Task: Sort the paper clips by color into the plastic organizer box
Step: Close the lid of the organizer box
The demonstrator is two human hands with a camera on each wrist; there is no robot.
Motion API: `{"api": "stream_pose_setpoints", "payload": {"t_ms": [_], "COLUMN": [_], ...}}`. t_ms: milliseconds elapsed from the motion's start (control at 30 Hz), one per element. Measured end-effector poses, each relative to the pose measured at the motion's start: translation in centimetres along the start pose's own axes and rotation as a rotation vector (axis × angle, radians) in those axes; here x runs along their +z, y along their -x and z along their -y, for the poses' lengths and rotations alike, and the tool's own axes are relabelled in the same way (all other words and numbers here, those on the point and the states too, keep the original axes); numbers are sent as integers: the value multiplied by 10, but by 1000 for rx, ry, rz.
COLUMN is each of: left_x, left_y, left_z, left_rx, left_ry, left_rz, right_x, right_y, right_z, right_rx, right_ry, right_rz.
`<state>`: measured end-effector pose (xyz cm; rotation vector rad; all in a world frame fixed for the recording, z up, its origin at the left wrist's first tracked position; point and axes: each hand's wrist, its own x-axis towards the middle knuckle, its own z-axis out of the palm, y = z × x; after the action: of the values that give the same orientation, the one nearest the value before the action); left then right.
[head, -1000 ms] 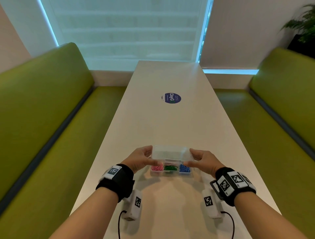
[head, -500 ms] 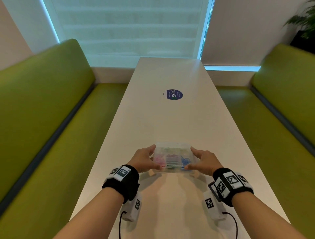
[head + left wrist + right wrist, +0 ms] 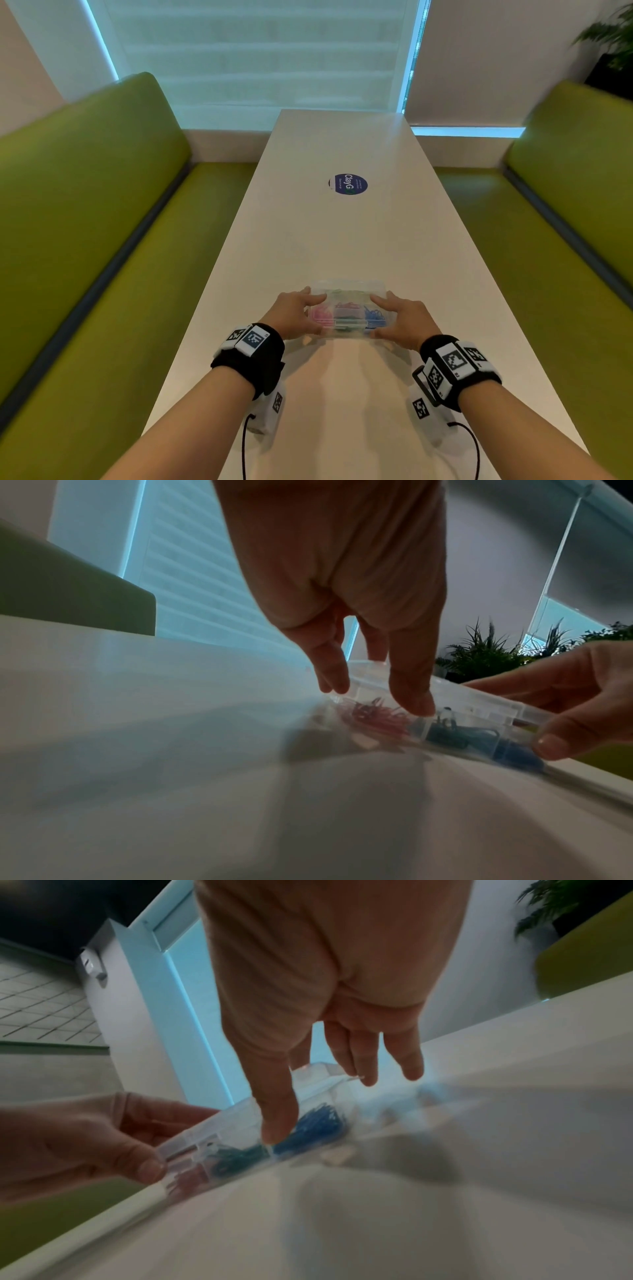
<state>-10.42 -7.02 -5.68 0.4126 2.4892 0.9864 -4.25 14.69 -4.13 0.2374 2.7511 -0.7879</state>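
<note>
closing the sorted box
left hand [image 3: 294, 317] and right hand [image 3: 402, 320] pinch the organizer box [image 3: 347, 310] between them; next, press its lid shut.

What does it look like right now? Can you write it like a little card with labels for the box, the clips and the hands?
box: clear plastic organizer box, lid down, on the white table
clips inside: pink clips at left, green clips in the middle, blue clips at right
left hand: holds the box's left end, thumb at the front edge
right hand: holds the box's right end, thumb at the front edge
also on table: round dark blue sticker, farther away
seats: green benches on both sides
</note>
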Motion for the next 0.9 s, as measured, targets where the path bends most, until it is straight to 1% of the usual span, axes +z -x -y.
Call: {"api": "stream_pose_setpoints", "payload": {"t_ms": [67,200,367,467,567,667,900], "left_x": [-2,-3,-4,-6,-7,-6,-7], "left_y": [1,3,4,5,5,4,2], "left_z": [-2,-4,-7,-10,-13,-13,-18], "left_rx": [-15,-18,-32,-37,-45,-83,-106], "left_ry": [-22,-84,-106,-92,-61,19,31], "left_rz": [10,-13,-1,12,-5,-18,-19], "right_x": [2,2,0,1,0,-3,-5], "right_y": [1,3,4,5,5,5,0], "right_z": [1,3,4,3,3,1,-1], "right_rx": [-4,-12,-13,-8,-10,9,37], "right_ry": [12,64,62,29,-18,-79,-63], "right_rz": [-2,10,18,18,19,12,5]}}
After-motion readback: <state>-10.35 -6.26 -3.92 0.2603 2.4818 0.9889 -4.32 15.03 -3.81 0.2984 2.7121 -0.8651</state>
